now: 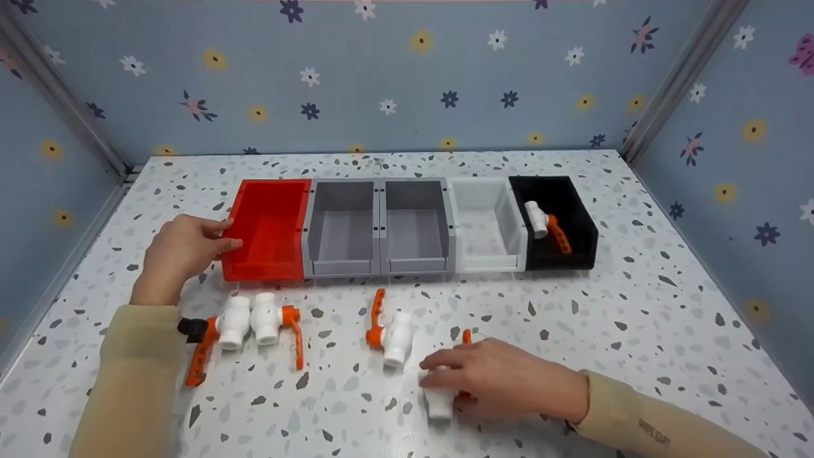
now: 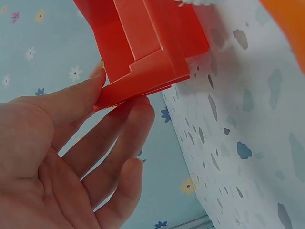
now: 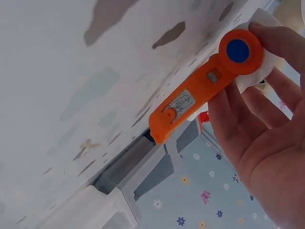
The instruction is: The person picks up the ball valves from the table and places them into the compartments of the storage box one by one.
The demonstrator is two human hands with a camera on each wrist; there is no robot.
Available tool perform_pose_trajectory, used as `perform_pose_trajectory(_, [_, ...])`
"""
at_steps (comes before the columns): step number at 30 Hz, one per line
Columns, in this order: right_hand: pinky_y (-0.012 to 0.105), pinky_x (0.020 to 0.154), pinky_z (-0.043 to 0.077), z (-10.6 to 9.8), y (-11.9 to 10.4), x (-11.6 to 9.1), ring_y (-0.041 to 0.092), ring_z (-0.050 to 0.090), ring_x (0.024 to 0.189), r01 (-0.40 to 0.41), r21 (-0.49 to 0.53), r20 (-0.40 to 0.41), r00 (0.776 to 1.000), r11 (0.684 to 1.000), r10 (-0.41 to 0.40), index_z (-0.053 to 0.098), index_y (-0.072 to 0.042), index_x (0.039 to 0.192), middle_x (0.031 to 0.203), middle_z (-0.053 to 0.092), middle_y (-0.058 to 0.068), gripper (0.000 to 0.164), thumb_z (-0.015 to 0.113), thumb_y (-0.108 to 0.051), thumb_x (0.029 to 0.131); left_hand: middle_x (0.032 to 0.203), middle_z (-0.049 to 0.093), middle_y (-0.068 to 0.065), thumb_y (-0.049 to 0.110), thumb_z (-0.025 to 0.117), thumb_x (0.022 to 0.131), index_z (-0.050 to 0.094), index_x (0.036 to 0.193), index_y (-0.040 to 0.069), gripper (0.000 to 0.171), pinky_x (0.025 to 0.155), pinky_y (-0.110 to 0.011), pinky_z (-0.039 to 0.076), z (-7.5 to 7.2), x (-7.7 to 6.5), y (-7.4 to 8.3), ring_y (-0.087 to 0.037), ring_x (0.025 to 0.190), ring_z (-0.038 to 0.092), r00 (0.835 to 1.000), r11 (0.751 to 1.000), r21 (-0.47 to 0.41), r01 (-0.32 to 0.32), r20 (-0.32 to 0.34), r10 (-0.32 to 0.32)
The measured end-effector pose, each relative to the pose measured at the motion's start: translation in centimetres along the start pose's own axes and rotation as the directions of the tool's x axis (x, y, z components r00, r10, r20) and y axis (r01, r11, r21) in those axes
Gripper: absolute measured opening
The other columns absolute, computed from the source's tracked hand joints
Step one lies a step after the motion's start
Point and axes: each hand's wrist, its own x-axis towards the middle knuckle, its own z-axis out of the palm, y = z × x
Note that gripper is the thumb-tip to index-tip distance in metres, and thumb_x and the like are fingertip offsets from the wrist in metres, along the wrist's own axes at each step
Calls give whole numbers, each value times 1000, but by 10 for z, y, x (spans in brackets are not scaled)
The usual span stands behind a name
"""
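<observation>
My left hand (image 1: 181,248) is at the left side of the red bin (image 1: 262,270). In the left wrist view its thumb and fingers pinch the bin's wall (image 2: 143,81), the thumb on the inner side and the fingers outside. At the front right, my right hand (image 1: 509,380) holds a white ball valve (image 1: 439,407) by its body. The right wrist view shows that valve's orange lever handle (image 3: 193,95) with a blue round cap. Part of the valve is hidden behind the fingers in the head view. Another ball valve (image 1: 398,337) lies just left of that hand.
Two grey bins (image 1: 344,268), a white bin (image 1: 486,261) and a black bin (image 1: 559,261) continue the row rightward. The black bin has a ball valve (image 1: 538,220) in it. Two more ball valves (image 1: 234,323) lie below the red bin. Patterned walls (image 1: 407,76) enclose the table.
</observation>
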Motion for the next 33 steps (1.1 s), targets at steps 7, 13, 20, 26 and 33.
perform_pose_trajectory(7, [22,68,53,-8,3,2,14,67,97,3,-44,-52,999,999,-5,68,-20,123,126,64,3,50,72,2,78,140,52,-26,33,71,93,43,149,14,65,87,-46,53,-1,-4,-1,-39,104,61,1000,1000,-9,13,9,-13])
perform_pose_trajectory(13, [27,72,57,-15,10,3,17,67,104,-23,-62,-63,998,998,19,69,-20,121,127,65,5,45,75,-3,80,141,51,-26,34,71,93,43,149,15,67,86,-45,53,-3,-2,-1,-40,105,60,1000,999,-27,19,11,-19])
perform_pose_trajectory(20, [25,67,55,-21,19,5,17,67,101,-30,-112,-85,996,993,21,68,-19,122,128,64,6,44,74,-4,81,141,52,-25,35,71,93,42,149,16,66,86,-44,53,-3,0,-1,-39,105,60,1000,1000,-28,12,9,-12])
perform_pose_trajectory(26, [31,73,56,-28,27,3,21,65,108,-97,-118,-78,993,988,89,66,-19,126,133,61,6,44,71,-2,86,139,53,-26,36,71,93,43,149,14,66,86,-45,53,-1,2,-1,-39,105,60,1000,1000,-24,11,9,-11])
perform_pose_trajectory(33, [42,96,51,-35,36,0,26,60,120,-190,-86,-109,978,978,181,63,-17,129,141,56,5,49,75,1,85,137,54,-27,35,70,93,43,149,13,66,88,-46,52,1,2,-2,-39,105,61,1000,1000,-20,10,6,-10])
